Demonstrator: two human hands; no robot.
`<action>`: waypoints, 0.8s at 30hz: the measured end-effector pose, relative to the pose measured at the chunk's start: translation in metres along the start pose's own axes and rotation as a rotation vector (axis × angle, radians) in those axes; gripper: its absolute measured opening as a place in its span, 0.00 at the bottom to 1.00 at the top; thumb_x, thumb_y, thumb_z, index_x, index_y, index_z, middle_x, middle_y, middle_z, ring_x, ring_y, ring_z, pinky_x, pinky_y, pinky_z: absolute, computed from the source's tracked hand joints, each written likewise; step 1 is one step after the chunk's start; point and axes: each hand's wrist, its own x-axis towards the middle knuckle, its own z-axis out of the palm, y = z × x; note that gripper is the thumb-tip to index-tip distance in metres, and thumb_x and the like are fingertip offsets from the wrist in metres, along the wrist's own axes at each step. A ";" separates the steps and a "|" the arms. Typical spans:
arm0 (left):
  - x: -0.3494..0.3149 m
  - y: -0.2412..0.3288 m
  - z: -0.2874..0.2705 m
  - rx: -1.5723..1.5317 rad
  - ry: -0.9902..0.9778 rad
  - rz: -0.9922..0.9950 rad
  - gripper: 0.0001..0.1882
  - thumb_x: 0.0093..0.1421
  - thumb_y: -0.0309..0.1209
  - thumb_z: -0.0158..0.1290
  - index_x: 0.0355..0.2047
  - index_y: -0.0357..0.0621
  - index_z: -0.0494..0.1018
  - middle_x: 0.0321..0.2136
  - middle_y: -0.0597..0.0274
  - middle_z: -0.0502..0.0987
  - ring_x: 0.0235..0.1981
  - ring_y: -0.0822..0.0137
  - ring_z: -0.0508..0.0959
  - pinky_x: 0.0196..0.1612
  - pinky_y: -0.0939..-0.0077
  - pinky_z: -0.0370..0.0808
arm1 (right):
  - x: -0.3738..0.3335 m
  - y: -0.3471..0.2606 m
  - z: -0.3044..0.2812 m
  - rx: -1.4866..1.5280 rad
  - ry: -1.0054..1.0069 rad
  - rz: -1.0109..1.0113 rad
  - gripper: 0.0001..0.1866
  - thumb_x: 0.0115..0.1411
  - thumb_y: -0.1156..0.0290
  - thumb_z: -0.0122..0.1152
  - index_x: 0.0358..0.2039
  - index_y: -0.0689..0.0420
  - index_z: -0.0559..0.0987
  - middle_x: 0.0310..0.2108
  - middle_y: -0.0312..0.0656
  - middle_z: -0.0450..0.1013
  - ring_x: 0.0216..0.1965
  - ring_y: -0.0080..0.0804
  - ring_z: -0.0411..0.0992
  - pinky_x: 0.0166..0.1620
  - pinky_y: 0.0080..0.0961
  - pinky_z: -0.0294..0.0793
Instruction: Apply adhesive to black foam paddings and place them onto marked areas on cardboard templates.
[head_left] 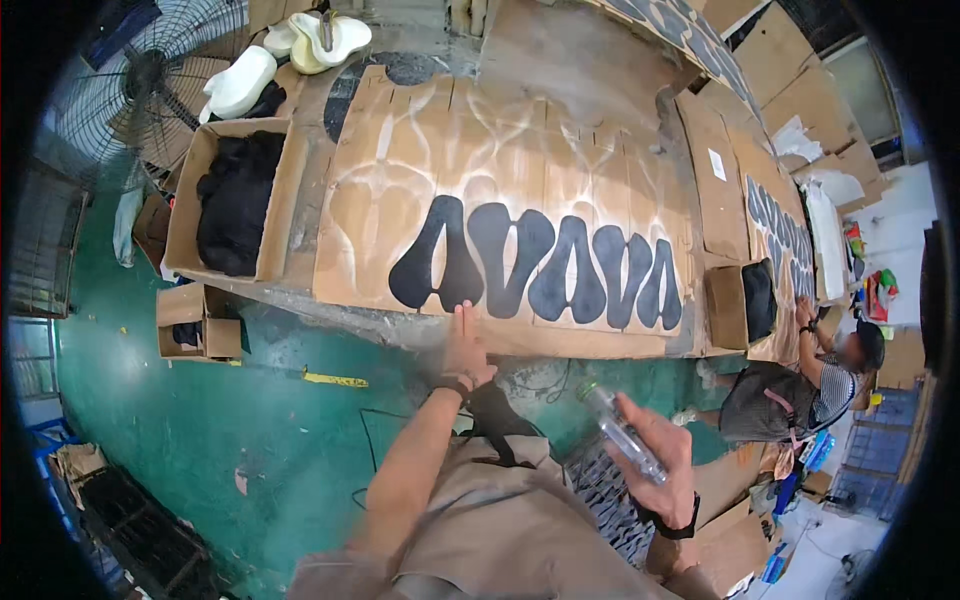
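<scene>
Several dark, pear-shaped flat pieces [437, 260] lie in a row along the near part of a brown cardboard sheet [350, 250] on the table. My left hand [468, 355] reaches to the sheet's near edge, fingers stretched out, their tips at the lower end of the leftmost pieces. A limp black piece [497, 412] hangs just below that hand; whether the hand holds it, I cannot tell. My right hand [665, 450] is closed around a clear plastic bottle [622, 432] with a green end, held tilted in front of my body, away from the table.
On the table's left stands a cardboard box [180, 225] of black material, with white moulded shapes [330, 45] behind. A smaller box [727, 305] sits at the right end. Another person [800, 385] works farther right. A wire-cage fan [145, 75] is at far left.
</scene>
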 end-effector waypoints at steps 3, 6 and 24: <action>0.000 0.000 0.001 -0.035 -0.024 -0.027 0.36 0.51 0.51 0.68 0.49 0.30 0.82 0.77 0.34 0.24 0.78 0.40 0.29 0.77 0.56 0.50 | 0.010 0.004 -0.008 -0.007 -0.066 0.014 0.42 0.39 0.86 0.61 0.62 0.62 0.77 0.34 0.53 0.77 0.34 0.54 0.77 0.40 0.36 0.76; 0.001 0.004 0.000 -0.067 -0.031 -0.040 0.35 0.51 0.50 0.69 0.48 0.29 0.82 0.77 0.36 0.23 0.79 0.41 0.28 0.77 0.57 0.52 | 0.017 0.003 -0.017 0.024 -0.276 0.054 0.45 0.37 0.83 0.63 0.64 0.61 0.76 0.36 0.53 0.79 0.36 0.55 0.77 0.43 0.37 0.78; 0.001 0.004 -0.010 -0.101 -0.110 -0.068 0.38 0.51 0.50 0.70 0.53 0.32 0.80 0.77 0.39 0.21 0.79 0.43 0.27 0.76 0.61 0.54 | 0.026 0.000 0.005 0.097 -0.182 0.005 0.31 0.48 0.79 0.71 0.57 0.65 0.80 0.33 0.52 0.79 0.31 0.50 0.78 0.39 0.32 0.76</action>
